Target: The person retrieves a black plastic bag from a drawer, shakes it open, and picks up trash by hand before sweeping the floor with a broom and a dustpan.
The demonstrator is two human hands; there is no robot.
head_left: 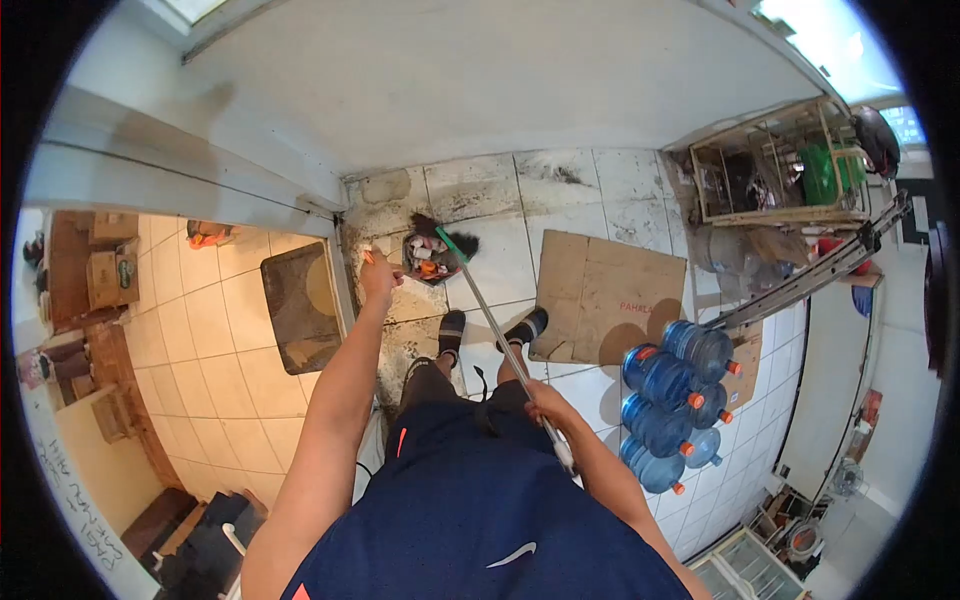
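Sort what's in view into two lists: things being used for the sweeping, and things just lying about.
In use:
- broom, held by the right hand
- dustpan with litter in it, at the broom's head
- left hand, reaching down beside the dustpan

Lying about:
- flattened cardboard
- blue water jugs
- doormat
- wire cage
- ladder

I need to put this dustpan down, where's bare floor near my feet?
Bare tiles lie between the dustpan and the cardboard sheet, and left of the doorway beyond the mat. It is crowded by the water bottles and the shelf.
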